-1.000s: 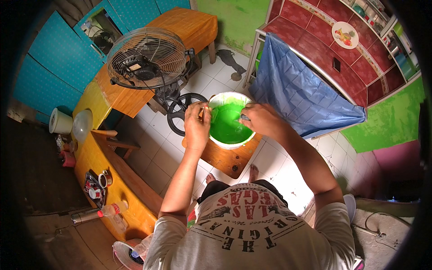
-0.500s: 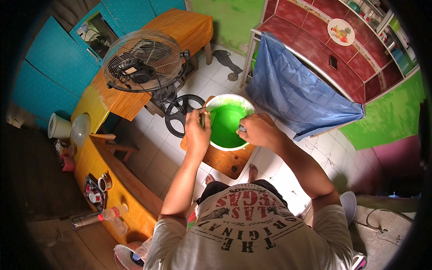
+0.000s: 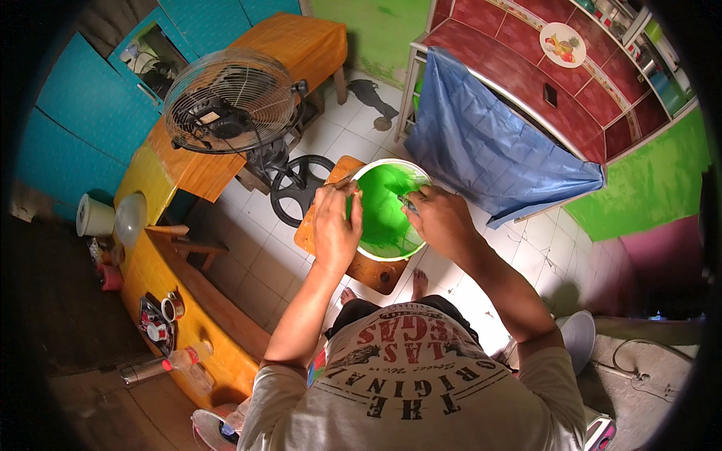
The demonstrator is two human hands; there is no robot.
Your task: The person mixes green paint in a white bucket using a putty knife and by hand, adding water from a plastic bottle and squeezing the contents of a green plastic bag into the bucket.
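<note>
A white round bucket with bright green paint in it stands on a small wooden stool in front of me. My left hand is closed on the bucket's left rim, its thumb at the inner edge. On the opposite side my right hand is closed round a small grey tool, of which only an end shows above the paint. The tool's kind is hidden by the fingers. Green smears coat the bucket's inner wall.
A standing fan with a black round base stands at the left. An orange bench holds a bottle and a cup. At the right, a blue sheet hangs from a red tiled counter.
The bucket has shifted slightly right and toward me, with my left hand on its rim. My right hand has moved a little with the tool. More pale wall shows inside the near right side.
</note>
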